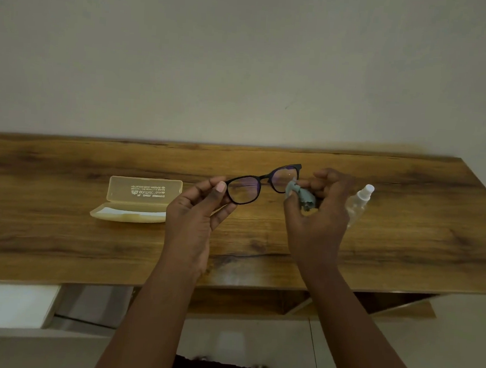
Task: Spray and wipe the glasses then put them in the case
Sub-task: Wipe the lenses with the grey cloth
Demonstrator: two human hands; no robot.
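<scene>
Black-framed glasses [261, 178] are held up above the wooden table [60, 228]. My left hand [196, 212] pinches the frame at its left end. My right hand [318, 218] pinches a small grey-blue cloth [300, 195] against the right lens. A translucent yellowish glasses case [140, 199] lies open on the table to the left, lid up, with something white inside. A clear spray bottle with a white cap [360, 202] stands just right of my right hand, partly hidden by it.
The table runs against a plain wall [244, 69]. Its right end [476, 200] is just past the bottle. Below the front edge are a white drawer or cabinet front [9, 305] on the left and a pale floor.
</scene>
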